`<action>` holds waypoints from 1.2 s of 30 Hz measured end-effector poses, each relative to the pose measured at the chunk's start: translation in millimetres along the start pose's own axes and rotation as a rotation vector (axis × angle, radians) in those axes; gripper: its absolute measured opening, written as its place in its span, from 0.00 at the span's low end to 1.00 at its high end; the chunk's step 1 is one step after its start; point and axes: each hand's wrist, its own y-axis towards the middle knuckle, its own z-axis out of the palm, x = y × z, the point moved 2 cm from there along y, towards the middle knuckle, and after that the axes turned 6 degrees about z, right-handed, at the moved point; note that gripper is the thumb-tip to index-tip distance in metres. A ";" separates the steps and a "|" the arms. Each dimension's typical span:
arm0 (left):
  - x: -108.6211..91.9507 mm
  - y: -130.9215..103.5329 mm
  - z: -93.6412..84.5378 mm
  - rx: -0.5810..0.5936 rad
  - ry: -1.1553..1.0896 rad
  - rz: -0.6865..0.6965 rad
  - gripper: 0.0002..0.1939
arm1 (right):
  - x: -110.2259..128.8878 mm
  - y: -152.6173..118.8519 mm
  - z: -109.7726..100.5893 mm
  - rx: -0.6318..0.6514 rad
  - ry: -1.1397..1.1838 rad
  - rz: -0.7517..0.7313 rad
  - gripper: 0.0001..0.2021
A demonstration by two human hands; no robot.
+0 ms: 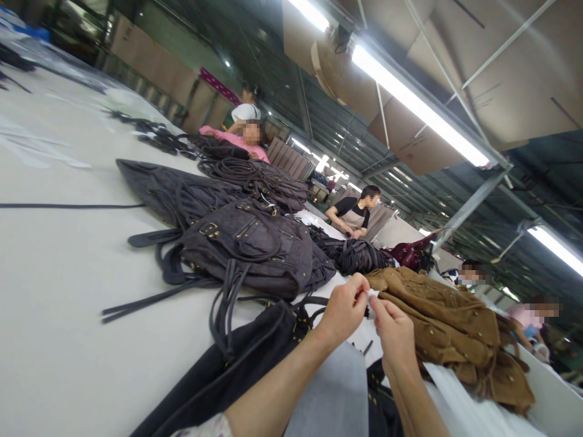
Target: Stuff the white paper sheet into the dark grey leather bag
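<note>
Worktop (54, 303) strewn with bags | I see left hand (342, 309) and right hand (395, 332) pinching a small white piece (370, 298) between them, fingertips meeting.

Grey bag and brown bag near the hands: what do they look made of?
The grey bag looks like suede or a napped leather: matte, soft folds, with brass-coloured metal studs and buckles. The brown bag looks like tan suede too, matte and slumped, with small studs. Real or synthetic cannot be told.
</note>
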 end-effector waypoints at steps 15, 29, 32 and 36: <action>-2.1 -2.2 -2.8 0.030 0.099 0.021 0.07 | 8.7 13.9 -3.9 0.220 0.210 0.198 0.24; 4.7 -6.9 -1.5 0.119 0.297 0.108 0.09 | 48.0 46.8 -5.0 0.350 -0.151 -0.158 0.15; 8.9 -8.2 -1.0 0.160 0.313 0.128 0.09 | 42.4 54.3 -2.1 0.311 -0.061 -0.098 0.17; 21.0 -10.9 1.0 0.209 0.292 0.152 0.10 | 39.8 62.8 1.0 0.267 0.104 -0.053 0.18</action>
